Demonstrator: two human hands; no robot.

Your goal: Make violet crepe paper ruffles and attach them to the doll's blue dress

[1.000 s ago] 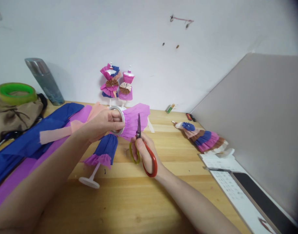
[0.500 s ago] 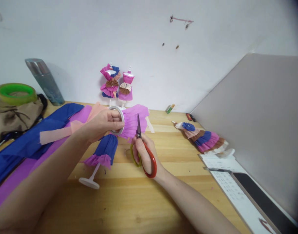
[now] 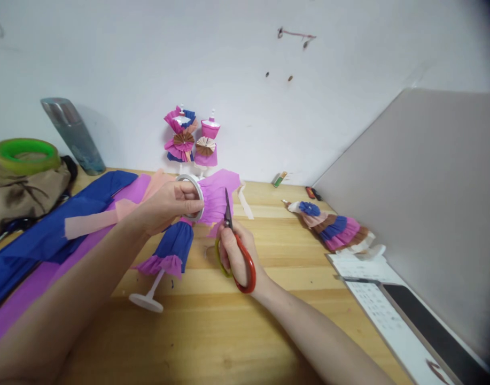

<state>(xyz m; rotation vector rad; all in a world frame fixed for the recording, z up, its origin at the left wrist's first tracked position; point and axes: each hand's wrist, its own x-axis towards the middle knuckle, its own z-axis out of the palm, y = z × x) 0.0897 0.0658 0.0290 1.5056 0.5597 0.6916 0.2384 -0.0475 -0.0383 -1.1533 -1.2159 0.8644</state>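
Observation:
My left hand (image 3: pixel 170 206) grips a roll of tape (image 3: pixel 197 193), its fingers passing through the ring. Gathered purple crepe paper (image 3: pixel 216 195) fans out from the roll toward the right. Closed around the handles of a pair of scissors (image 3: pixel 245 262), one red and one yellow-green, is my right hand (image 3: pixel 239 248). The dark blades point up against the crepe paper's right part, nearly together. Below the left hand, a small dress stand with a blue and purple skirt (image 3: pixel 172 243) lies tilted on the table; its upper part is hidden behind my hand.
Two dressed mini mannequins (image 3: pixel 183 136) stand against the wall. Crepe strips (image 3: pixel 104 216) spread at left, near a bottle (image 3: pixel 74 136) and a green tape roll (image 3: pixel 26 155) on a brown bag. At right lie a ruffled dress form (image 3: pixel 333 227), a pen and a phone (image 3: pixel 425 326) on paper.
The crepe paper's right part has shifted, and cut edges now hang apart below the scissors' blades. The blades are a little closer together. Both hands stay nearly in place.

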